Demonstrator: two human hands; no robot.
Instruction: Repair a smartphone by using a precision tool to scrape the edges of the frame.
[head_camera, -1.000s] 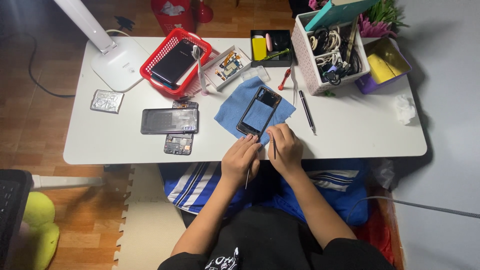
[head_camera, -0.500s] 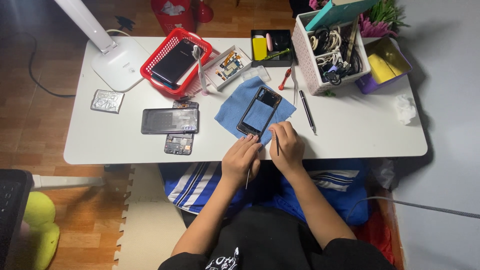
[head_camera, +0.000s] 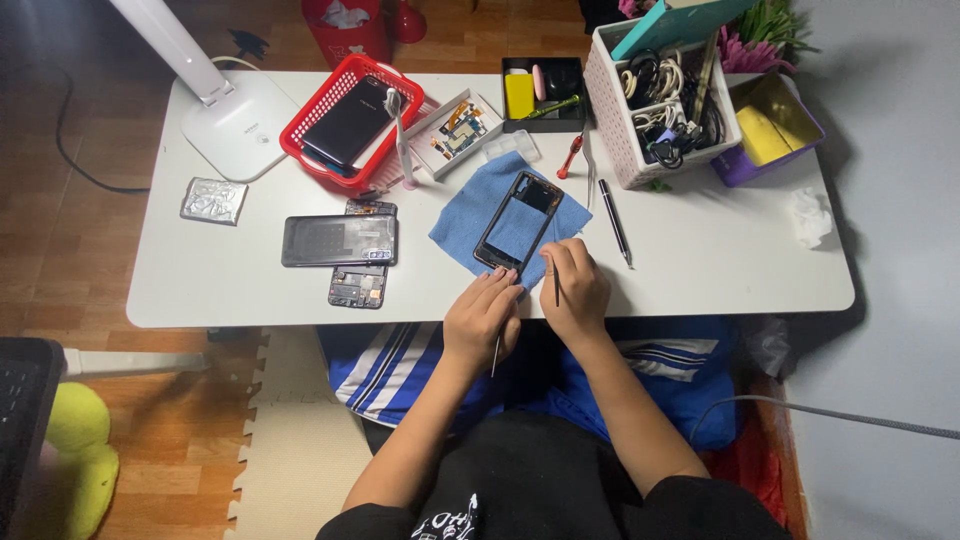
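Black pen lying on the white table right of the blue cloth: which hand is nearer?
Right. The right hand sits just below-left of the black pen; the left hand lies farther left, by the phone frame's bottom edge.

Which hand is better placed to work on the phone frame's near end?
Probably the right hand: it holds a thin tool beside the phone frame on the blue cloth. The left hand touches the frame's bottom edge.

Soft matt blue cloth, dark glossy phone frame on it, smooth matt white tabletop, glossy black phone back cover, red plastic lattice basket, crinkled shiny foil packet, wooden floor.
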